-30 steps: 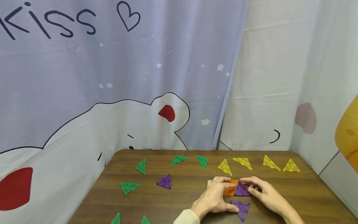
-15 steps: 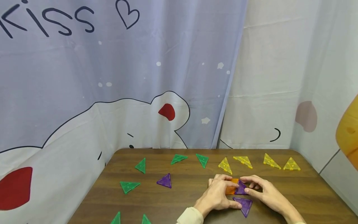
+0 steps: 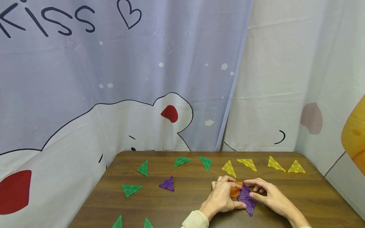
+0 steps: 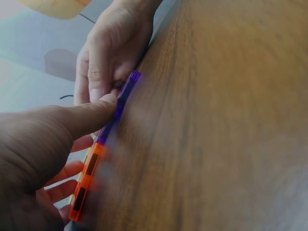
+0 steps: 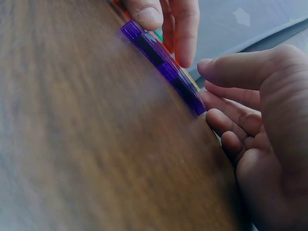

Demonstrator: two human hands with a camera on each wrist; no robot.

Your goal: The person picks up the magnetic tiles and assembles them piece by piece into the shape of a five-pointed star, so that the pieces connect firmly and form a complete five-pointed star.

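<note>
In the head view, an orange square magnetic tile point(image 3: 235, 192) lies flat at the right middle of the table, partly hidden under my left hand point(image 3: 220, 196). An upper purple triangle tile point(image 3: 244, 192) sits against its right side. Edge to edge below that is a lower purple triangle tile point(image 3: 249, 207). My left fingers hold the orange tile's far side while the thumb presses the lower triangle's left corner. My right hand point(image 3: 271, 198) curls round the upper triangle, index finger at its tip and thumb at its right corner. The left wrist view shows the orange edge point(image 4: 86, 180) meeting purple.
Another purple triangle point(image 3: 167, 184) lies left of the hands. Several green triangles point(image 3: 131, 190) are scattered over the left and back of the wooden table point(image 3: 159, 205). Several yellow triangles point(image 3: 297, 167) line the back right. A printed curtain point(image 3: 159, 79) hangs behind.
The lower purple triangle has slid up under the left thumb, turning slightly, until it meets the upper triangle. My right thumb has shifted inward onto the upper triangle's corner.
</note>
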